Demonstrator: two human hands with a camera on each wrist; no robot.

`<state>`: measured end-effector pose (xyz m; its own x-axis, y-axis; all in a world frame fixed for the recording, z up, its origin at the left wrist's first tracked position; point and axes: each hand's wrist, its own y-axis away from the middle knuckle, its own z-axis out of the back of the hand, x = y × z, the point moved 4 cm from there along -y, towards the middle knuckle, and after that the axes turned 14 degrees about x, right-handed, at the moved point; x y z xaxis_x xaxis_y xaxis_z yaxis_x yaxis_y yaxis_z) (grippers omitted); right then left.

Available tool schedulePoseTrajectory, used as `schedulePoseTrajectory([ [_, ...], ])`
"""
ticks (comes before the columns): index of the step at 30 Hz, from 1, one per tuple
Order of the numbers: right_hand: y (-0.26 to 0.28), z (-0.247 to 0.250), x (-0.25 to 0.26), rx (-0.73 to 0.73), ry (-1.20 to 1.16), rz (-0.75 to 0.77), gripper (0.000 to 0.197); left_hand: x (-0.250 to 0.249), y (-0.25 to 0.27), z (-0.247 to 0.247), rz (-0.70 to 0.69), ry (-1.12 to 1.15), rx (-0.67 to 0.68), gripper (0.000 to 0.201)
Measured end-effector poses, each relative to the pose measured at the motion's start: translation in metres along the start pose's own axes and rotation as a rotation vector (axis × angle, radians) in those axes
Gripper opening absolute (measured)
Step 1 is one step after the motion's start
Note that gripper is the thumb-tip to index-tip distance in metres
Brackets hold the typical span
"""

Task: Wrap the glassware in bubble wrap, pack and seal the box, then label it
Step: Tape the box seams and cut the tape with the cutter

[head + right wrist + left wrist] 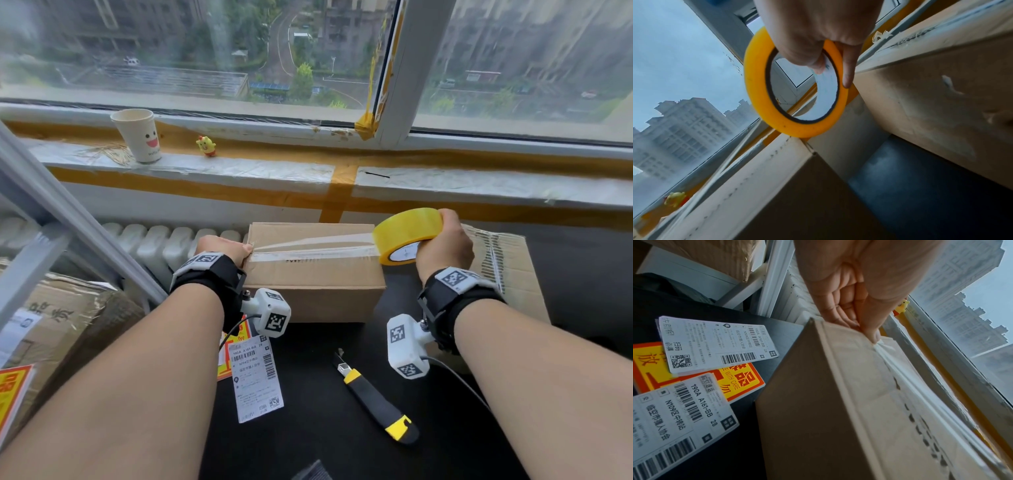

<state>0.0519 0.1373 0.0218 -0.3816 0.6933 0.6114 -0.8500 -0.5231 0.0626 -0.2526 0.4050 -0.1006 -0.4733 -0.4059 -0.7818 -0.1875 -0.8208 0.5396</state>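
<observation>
The left hand (226,248) presses the free end of the clear tape strip (313,245) against the left top edge of the closed cardboard box (313,274), fingers curled over the corner. The right hand (445,245) grips the yellow tape roll (406,234) at the box's right edge, thumb inside the core. Nearer than the hands on the black bench (325,411) lie a utility knife (375,397) and shipping labels (255,377).

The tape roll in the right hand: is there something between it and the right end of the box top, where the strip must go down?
Nothing visible blocks it. The right hand holds the tape roll just above the box at its right end, and the strip runs freely to the left hand.
</observation>
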Motion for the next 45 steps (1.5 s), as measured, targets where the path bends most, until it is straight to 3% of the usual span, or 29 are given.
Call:
schedulePoseTrajectory([
  [5, -0.003, 0.0, 0.001, 0.007, 0.072, 0.052, 0.047, -0.001, 0.006, 0.0, 0.016, 0.011, 0.024, 0.025],
  [11, -0.014, -0.004, -0.011, 0.016, 0.129, 0.011, 0.048, 0.009, -0.019, 0.005, 0.053, 0.011, 0.017, 0.025],
  [22, -0.021, -0.022, -0.026, 0.074, 0.146, -0.029, 0.046, -0.008, 0.022, 0.0, 0.093, 0.053, 0.065, 0.016],
  [28, -0.026, -0.03, -0.028, 0.087, 0.129, -0.045, 0.044, -0.023, 0.05, -0.005, 0.068, 0.057, 0.069, 0.009],
  [31, -0.03, -0.038, -0.036, 0.137, 0.114, -0.099, 0.039, -0.036, 0.066, -0.009, -0.062, -0.178, 0.034, 0.008],
  [34, -0.032, -0.044, -0.04, 0.209, 0.117, -0.148, 0.034, -0.043, 0.083, -0.029, -0.194, -0.381, 0.124, 0.043],
  [38, -0.033, -0.044, -0.037, 0.271, 0.107, -0.189, 0.036, -0.041, 0.084, -0.052, -0.133, -0.545, 0.055, 0.111],
  [41, -0.031, -0.043, -0.034, 0.31, 0.136, -0.173, 0.039, -0.058, 0.096, -0.064, -0.099, -0.767, -0.017, 0.123],
  [45, -0.03, -0.04, -0.032, 0.357, 0.166, -0.172, 0.044, -0.085, 0.107, -0.102, -0.163, -0.987, 0.045, 0.121],
])
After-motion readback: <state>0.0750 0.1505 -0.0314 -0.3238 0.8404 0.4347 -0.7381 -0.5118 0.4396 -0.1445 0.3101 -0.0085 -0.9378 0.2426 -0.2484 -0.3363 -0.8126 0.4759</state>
